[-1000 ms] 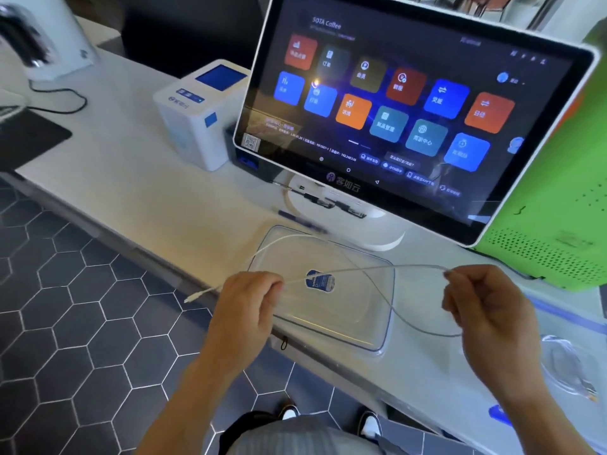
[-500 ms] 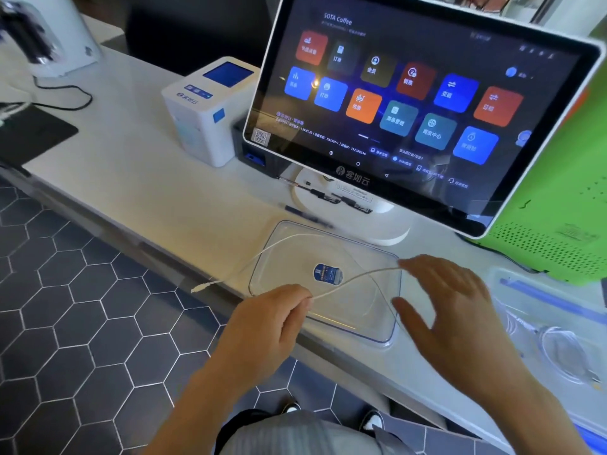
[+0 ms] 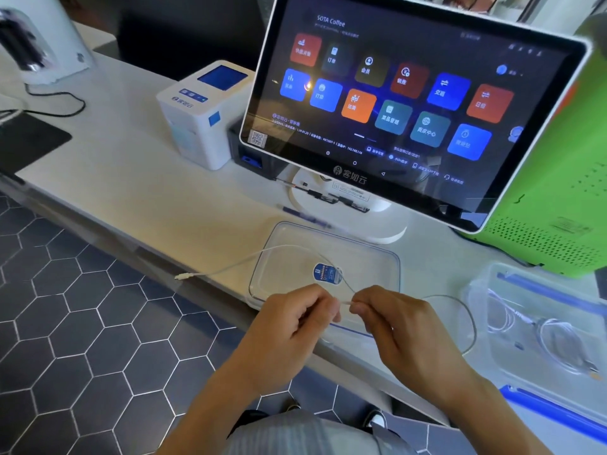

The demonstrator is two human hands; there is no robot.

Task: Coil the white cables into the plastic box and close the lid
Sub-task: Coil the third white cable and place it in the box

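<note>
Coiling step in hand: left hand [image 3: 295, 318] and right hand [image 3: 399, 326] each pinch the white cable [image 3: 236, 262] above the lid [image 3: 387, 257] at the counter's near edge; next, gather its trailing end into loops.

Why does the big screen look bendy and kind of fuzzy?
Head view: the wide-angle lens bows the white-framed touchscreen; motion blur softens its icons and the blue pen; the clear plastic lid and thin white cable look faint against the pale counter.
</note>
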